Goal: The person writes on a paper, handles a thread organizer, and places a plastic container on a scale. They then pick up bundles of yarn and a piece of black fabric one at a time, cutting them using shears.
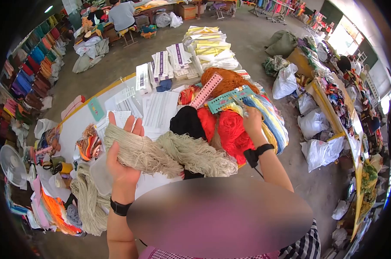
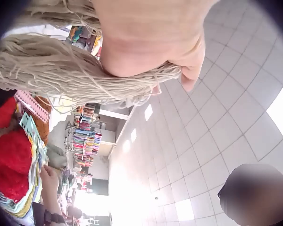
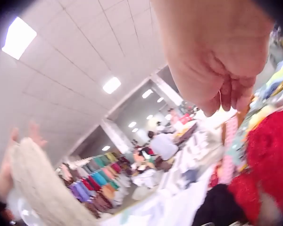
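Observation:
A skein of beige yarn [image 1: 137, 149] lies across the palm of my left hand [image 1: 125, 166], held between thumb and fingers. In the left wrist view the same yarn [image 2: 52, 70] hangs down from that hand. My right hand [image 1: 253, 125] is over the pale yellow and blue yarn [image 1: 271, 118], beside a teal card with holes [image 1: 230, 99]. Its fingers [image 3: 226, 96] are bent and bunched together in the right wrist view; I cannot tell whether they pinch a strand. A red yarn bundle [image 1: 234, 134] lies just left of the right hand.
A grey-green skein [image 1: 191, 151] and black yarn [image 1: 187, 123] lie mid-table. Behind them are a pink holed card [image 1: 207, 90], brown yarn [image 1: 227, 82], printed sheets [image 1: 160, 108] and stacked cards [image 1: 163, 64]. A fan [image 1: 15, 164] stands left; white bags [image 1: 286, 82] sit right.

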Demonstrator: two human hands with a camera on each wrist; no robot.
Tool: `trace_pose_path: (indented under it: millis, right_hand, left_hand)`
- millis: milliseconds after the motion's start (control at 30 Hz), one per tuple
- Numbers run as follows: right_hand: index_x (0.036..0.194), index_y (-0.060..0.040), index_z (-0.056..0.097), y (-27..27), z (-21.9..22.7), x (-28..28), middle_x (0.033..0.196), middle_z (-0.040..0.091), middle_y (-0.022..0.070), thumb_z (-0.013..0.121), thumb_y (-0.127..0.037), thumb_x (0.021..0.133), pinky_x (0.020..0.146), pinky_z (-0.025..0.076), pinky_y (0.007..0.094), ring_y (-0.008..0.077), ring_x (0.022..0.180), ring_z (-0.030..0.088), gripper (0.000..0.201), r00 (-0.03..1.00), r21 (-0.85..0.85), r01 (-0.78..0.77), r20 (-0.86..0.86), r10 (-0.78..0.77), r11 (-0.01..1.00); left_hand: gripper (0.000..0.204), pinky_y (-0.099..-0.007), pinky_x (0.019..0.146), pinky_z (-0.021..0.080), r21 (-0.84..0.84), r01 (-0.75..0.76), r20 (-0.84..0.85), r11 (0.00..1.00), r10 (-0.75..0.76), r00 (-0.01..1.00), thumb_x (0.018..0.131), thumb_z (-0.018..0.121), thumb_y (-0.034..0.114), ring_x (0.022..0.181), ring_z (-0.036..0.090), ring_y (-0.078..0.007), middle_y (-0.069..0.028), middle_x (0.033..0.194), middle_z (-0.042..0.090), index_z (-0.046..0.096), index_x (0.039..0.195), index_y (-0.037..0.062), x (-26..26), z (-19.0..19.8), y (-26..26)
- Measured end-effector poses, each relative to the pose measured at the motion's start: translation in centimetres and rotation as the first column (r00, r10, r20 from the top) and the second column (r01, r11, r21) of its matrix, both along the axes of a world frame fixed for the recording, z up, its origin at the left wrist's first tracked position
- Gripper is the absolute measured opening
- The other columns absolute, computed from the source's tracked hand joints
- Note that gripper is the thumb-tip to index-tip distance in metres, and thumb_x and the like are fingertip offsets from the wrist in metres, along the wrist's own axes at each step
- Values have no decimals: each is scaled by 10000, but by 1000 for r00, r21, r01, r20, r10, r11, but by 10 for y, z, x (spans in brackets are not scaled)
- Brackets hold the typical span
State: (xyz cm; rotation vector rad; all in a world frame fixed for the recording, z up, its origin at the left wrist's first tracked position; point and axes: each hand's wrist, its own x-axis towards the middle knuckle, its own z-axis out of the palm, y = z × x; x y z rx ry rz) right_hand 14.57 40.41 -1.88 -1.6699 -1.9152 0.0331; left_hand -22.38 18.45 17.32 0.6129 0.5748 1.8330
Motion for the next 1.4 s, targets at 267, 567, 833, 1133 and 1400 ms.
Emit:
trace_pose_path:
  millis: [267, 567, 833, 1133, 1400]
  right_hand:
    - [1048, -16, 597, 46, -8, 41, 1071, 606, 229, 660, -146, 706, 891, 457, 449, 398, 1047, 560, 372, 964, -342, 89, 266, 6, 935]
    - [902, -37, 673, 53, 33, 98, 886, 643, 197, 613, -231, 658, 752, 492, 460, 381, 862, 623, 318, 899, -391, -136, 338, 279, 910]
    - [946, -4, 515, -40, 101, 77, 780, 525, 52, 781, -338, 759, 641, 414, 311, 153, 714, 463, 466, 941, -205, -272, -262, 215, 940]
    - [1104, 12, 548, -175, 134, -85, 795, 619, 40, 630, -667, 795, 693, 503, 293, 144, 687, 617, 751, 267, -164, -906, -937, 226, 391]
    - [1359, -5, 415, -238, 137, -150, 1109, 533, 92, 225, -902, 734, 976, 403, 345, 175, 1063, 544, 1109, 98, -20, -942, -971, -220, -335]
  left_hand:
    - [735, -448, 1159, 227, -25, -9, -26, 1000, 9, 1000, 897, 534, 228, 1389, 308, -363, -236, 1480, 331, 168, 1529, 146, -12, -12, 13]
    - [653, -447, 1184, 188, -54, -37, -6, 998, 36, 999, 915, 512, 225, 1407, 271, -356, -191, 1457, 387, 248, 1469, 0, -19, -6, 14]
    - [846, -347, 1165, 209, 42, 126, 119, 991, -130, 984, 947, 407, 587, 1426, 264, -204, -139, 1517, 333, 204, 1479, -39, -32, -7, 19]
    - [654, -428, 1166, 48, -55, -201, -816, 978, 72, 573, 986, 269, 595, 1481, -40, -241, -102, 1588, 180, 427, 1449, 161, -37, 1, 39]
    - [625, -464, 1160, -1, -12, -338, -942, 941, 103, 320, 990, 253, 590, 1474, -39, -328, -156, 1594, 106, 428, 1449, 203, -23, 14, 28]
